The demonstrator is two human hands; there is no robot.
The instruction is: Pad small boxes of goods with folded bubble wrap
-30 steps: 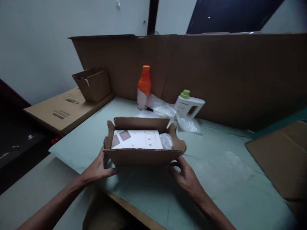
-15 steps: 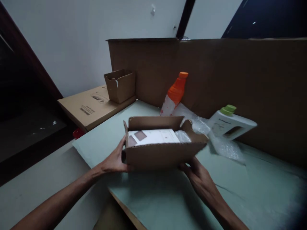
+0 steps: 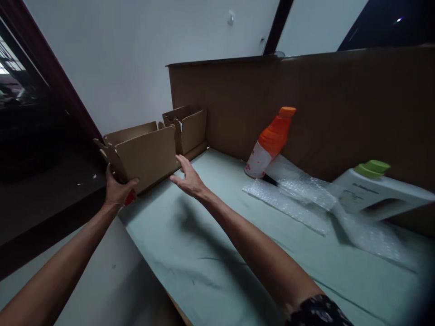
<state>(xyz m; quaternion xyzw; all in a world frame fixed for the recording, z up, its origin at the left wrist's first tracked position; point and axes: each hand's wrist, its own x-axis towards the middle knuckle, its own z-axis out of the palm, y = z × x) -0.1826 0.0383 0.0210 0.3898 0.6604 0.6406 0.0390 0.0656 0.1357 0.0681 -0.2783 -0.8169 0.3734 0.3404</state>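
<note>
Box (image 3: 149,158) moved leftward, right hand (image 3: 188,179) outstretched

You have here dim, rather bluish light, and at the left side the darkness hides most details, except for a small bright window (image 3: 8,56) there. Below your right hand (image 3: 190,180) a soft shadow (image 3: 193,222) falls on the green table cover (image 3: 156,237). Pale glints lie on the bubble wrap (image 3: 287,206), and one tiny bright spot shows on the dark panel (image 3: 387,34). Toward the right edge, you see the white jug (image 3: 351,188) stretched and somewhat blurred.
</note>
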